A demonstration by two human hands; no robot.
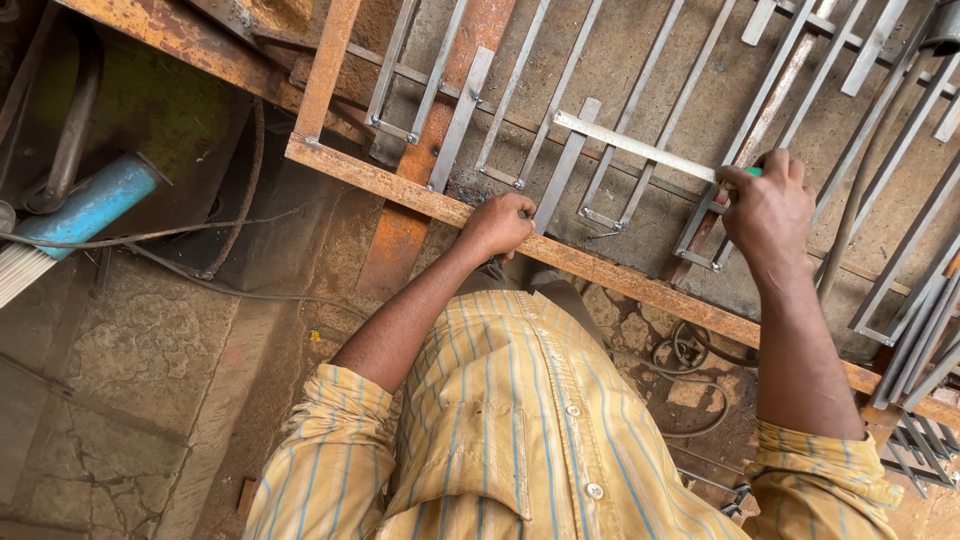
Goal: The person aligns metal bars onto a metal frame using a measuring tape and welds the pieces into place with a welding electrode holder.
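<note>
I look down over my striped yellow shirt at a rusty steel work frame (640, 283). My left hand (500, 222) rests closed on the frame's front rail, at the near end of a flat grey steel bar (565, 165). My right hand (768, 208) is closed around the end of a long flat metal strip (630, 146) with a green tip at my fingers; the strip lies across several grey bars of a welded grille (520, 110).
More grey bar sections (905, 300) lie at the right. A blue cylinder (90, 205) and a bundle of thin rods (25, 270) sit at the left. Black cables (230, 290) trail over the cracked stone floor (110, 400).
</note>
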